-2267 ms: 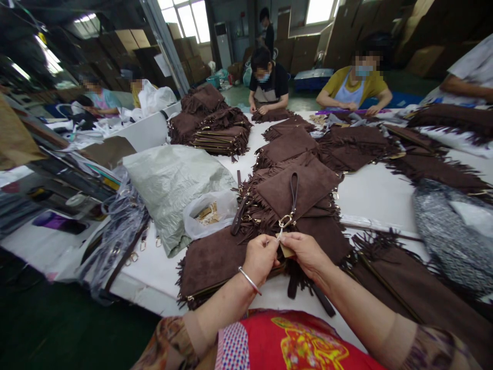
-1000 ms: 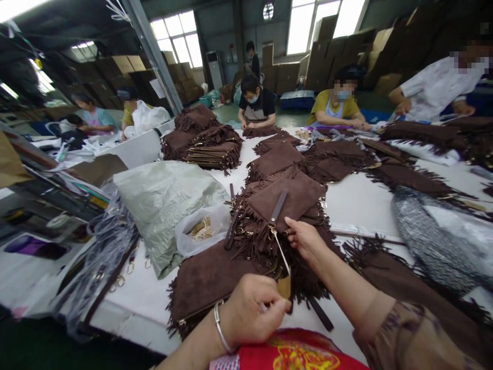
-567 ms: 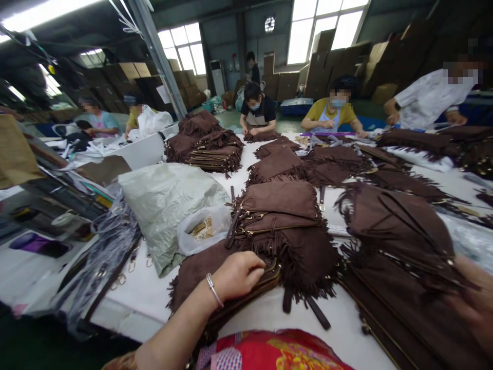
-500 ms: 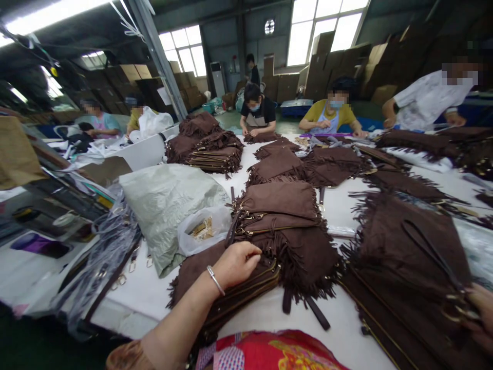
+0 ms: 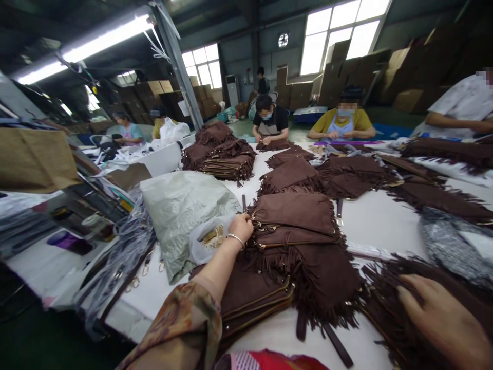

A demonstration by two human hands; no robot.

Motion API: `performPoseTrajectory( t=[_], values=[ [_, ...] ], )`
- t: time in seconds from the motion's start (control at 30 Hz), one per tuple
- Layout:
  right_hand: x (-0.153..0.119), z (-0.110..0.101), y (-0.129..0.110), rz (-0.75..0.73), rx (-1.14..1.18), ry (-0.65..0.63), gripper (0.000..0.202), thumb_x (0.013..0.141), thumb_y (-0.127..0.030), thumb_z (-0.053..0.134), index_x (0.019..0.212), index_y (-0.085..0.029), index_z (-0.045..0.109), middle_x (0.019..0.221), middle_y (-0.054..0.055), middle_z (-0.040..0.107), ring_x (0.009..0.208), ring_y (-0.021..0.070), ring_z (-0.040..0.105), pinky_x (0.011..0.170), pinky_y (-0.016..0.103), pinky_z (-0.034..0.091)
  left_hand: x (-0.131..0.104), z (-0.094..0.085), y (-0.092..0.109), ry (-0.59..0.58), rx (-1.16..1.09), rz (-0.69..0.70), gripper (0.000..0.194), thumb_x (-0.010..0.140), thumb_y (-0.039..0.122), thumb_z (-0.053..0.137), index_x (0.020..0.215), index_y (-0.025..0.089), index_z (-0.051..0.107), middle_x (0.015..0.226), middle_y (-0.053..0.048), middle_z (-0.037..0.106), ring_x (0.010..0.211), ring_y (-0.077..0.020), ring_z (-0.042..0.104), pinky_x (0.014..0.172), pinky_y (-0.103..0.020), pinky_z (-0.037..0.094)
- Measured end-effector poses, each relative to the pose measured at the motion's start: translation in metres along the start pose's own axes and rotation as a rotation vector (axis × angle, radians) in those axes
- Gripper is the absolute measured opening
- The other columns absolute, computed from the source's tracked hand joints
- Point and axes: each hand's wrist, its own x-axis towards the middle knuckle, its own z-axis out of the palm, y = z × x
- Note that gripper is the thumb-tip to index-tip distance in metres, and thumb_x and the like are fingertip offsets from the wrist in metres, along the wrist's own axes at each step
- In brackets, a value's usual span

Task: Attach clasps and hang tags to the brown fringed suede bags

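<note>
In the head view, my left hand [image 5: 242, 227] is closed at the left edge of the top bag in the middle stack of brown fringed bags [image 5: 292, 213]. Its fingertips are partly hidden against the strap and zip end there. My right hand [image 5: 442, 313] is curled over a brown fringed bag [image 5: 389, 303] at the lower right, thumb and fingers gripping near its fringe; part of the grip is out of sight. Below my left forearm lies another pile of zipped brown bags [image 5: 254, 293]. A small plastic bag of gold-coloured metal pieces [image 5: 213, 237] sits just left of my left hand.
A large pale plastic sack [image 5: 181, 205] stands to the left, beside plastic-wrapped straps with metal clips [image 5: 123, 252]. More bag stacks [image 5: 227, 154] cover the white table [image 5: 379, 226] farther back. Crumpled clear plastic [image 5: 450, 246] lies at right. Several co-workers sit across the table.
My left hand has moved forward from the near pile to the middle stack's edge. My right hand has come inward over the right-hand bags, and the large bag raised there has dropped from view.
</note>
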Motion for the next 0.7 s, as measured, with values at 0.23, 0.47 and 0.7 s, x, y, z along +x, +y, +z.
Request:
performPoseTrajectory(
  t=[0.23, 0.47, 0.7],
  values=[
    [0.095, 0.11, -0.086, -0.246, -0.106, -0.16, 0.042, 0.085, -0.029, 0.053, 0.124, -0.014, 0.055, 0.119, 0.017, 0.06, 0.111, 0.0311, 0.056, 0.094, 0.046, 0.048, 0.007, 0.003, -0.003, -0.037, -0.065, 0.022, 0.024, 0.081, 0.019, 0.057, 0.1, 0.015, 0.071, 0.095, -0.011, 0.073, 0.088, -0.0207, 0.066, 0.081, -0.029, 0.047],
    [0.132, 0.135, -0.091, -0.367, -0.231, -0.223, 0.034, 0.081, -0.013, 0.052, 0.113, -0.014, 0.066, 0.11, 0.015, 0.065, 0.1, 0.0279, 0.059, 0.087, 0.041, 0.049, -0.036, -0.026, -0.004, -0.056, -0.338, 0.052, 0.022, 0.083, 0.025, 0.056, 0.099, 0.014, 0.066, 0.084, -0.005, 0.07, 0.075, -0.0151, 0.062, 0.069, -0.024, 0.047],
    [0.125, 0.127, -0.07, -0.293, -0.183, -0.168, 0.032, 0.078, -0.012, 0.05, 0.104, -0.013, 0.069, 0.102, 0.015, 0.065, 0.097, 0.0275, 0.059, 0.09, 0.042, 0.048, -0.102, -0.032, -0.007, -0.247, -0.723, -0.076, 0.024, 0.078, 0.033, 0.065, 0.093, 0.014, 0.068, 0.079, -0.003, 0.067, 0.068, -0.0123, 0.057, 0.064, -0.023, 0.043]
  ],
)
